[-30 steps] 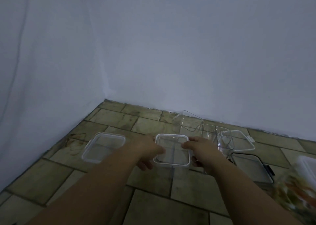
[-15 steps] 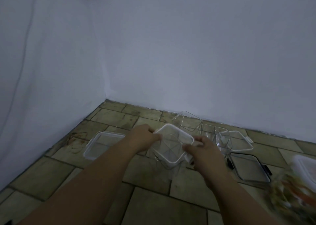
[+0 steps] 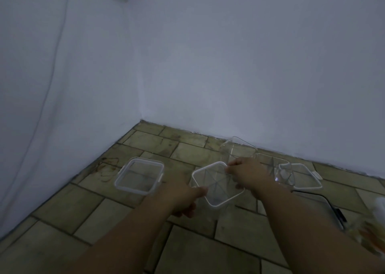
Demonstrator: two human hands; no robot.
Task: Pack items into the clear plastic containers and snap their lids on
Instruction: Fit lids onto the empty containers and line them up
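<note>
A clear square container with a white rim is held above the tiled floor, turned like a diamond. My left hand grips its near-left edge, thumb on the rim. My right hand pinches its far-right corner. A white-rimmed lid lies flat on the floor to the left. More clear containers stand behind my right hand, near the wall.
Another white-rimmed lid and a dark-rimmed lid lie on the floor at right. A blurred container with orange contents sits at the right edge. White walls meet in a corner at the far left.
Both hands lifted the square container off the floor and rotated it. My right hand moved to its far corner, my left to the near edge.
</note>
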